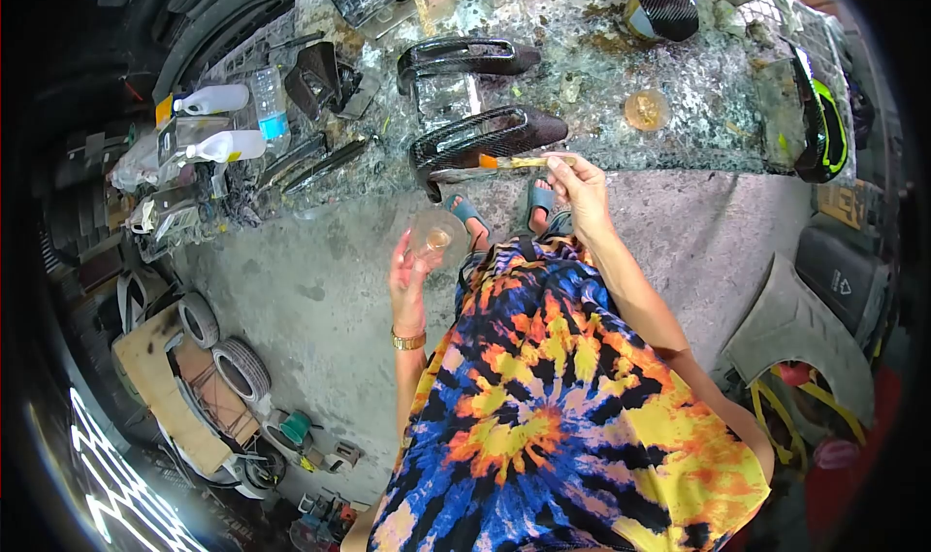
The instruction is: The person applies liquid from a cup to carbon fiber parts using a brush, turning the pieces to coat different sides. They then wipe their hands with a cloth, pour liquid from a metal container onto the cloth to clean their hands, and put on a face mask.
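Observation:
My right hand is closed round the handle of a paintbrush. The brush's orange end lies over the near side of a black carbon-fibre part, which rests by the table's front edge. In my left hand is a clear plastic cup with a little amber liquid at its bottom, held out in front of the table. Behind the nearer part sits a second, similar carbon-fibre part.
The stained table carries a round amber patch, white bottles, a clear bottle with blue liquid and a black part with a neon-green edge. Tyres lie on the floor at left; a grey panel stands at right.

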Demonstrator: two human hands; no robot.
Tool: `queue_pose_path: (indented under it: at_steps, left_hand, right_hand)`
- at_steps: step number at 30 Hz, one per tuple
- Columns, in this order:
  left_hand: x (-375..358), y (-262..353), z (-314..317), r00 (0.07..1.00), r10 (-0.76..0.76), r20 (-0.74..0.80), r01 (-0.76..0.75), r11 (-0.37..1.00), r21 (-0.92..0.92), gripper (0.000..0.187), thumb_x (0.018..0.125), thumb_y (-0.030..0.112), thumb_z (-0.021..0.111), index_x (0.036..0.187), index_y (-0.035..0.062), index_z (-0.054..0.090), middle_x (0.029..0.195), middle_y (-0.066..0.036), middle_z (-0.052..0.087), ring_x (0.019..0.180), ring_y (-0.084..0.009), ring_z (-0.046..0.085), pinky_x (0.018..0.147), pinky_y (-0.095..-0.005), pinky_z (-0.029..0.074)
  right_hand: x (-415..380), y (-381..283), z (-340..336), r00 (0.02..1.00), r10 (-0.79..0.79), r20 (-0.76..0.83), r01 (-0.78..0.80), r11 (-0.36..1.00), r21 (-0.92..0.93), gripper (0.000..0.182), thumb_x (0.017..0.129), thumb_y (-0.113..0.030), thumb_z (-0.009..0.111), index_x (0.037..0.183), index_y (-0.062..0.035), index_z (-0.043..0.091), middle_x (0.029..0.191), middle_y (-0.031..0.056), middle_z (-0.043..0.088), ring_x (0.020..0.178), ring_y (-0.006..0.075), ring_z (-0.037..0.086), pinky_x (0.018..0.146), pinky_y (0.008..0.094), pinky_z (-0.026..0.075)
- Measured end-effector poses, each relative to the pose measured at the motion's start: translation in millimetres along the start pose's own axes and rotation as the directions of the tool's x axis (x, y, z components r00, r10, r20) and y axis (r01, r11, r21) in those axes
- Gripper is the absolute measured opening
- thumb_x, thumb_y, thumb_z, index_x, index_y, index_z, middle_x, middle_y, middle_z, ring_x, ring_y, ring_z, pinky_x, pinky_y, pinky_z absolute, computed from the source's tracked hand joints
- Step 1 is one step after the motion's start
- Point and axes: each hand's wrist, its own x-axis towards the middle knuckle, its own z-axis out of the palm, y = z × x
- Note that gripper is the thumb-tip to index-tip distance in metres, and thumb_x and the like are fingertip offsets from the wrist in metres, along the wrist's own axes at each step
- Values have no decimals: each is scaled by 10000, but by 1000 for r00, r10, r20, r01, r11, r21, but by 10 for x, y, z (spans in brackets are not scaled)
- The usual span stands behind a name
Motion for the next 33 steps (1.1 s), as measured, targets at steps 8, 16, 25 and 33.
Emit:
queue_pose_path:
  at_steps: [8,16,25,33]
  left_hand:
    - [14,-19,16,999,-25,29,25,1000,20,621,900,302,587,1384,6,334,1321,-109,466,1051,-210,576,891,-353,483]
    - [46,0,182,996,-79,-28,80,996,50,587,905,239,593,1388,33,332,1187,-123,571,1067,-200,573,901,-338,470]
    - [144,-43,249,998,-60,2,59,986,158,553,936,246,544,1393,32,319,1250,-124,533,1116,-211,551,915,-347,454]
    - [139,78,329,995,-75,-66,81,993,88,570,911,214,587,1389,39,333,1154,-104,591,1027,-159,576,880,-307,464]
  right_hand:
    - [-68,-44,-318,996,12,-87,-8,999,50,177,871,-178,643,982,-43,667,676,-36,568,533,-5,409,462,160,301]
    - [-357,-365,-17,975,-52,217,73,993,-91,175,885,-123,607,1006,-5,650,743,-8,610,673,36,555,536,190,422]
    - [-254,-164,188,962,-61,265,135,952,-274,160,862,-119,620,962,-1,663,715,1,591,664,57,520,590,214,409]
    - [146,-67,-337,1000,19,-4,-19,997,78,205,898,-175,589,1007,-16,657,651,-66,508,523,2,375,448,167,271]
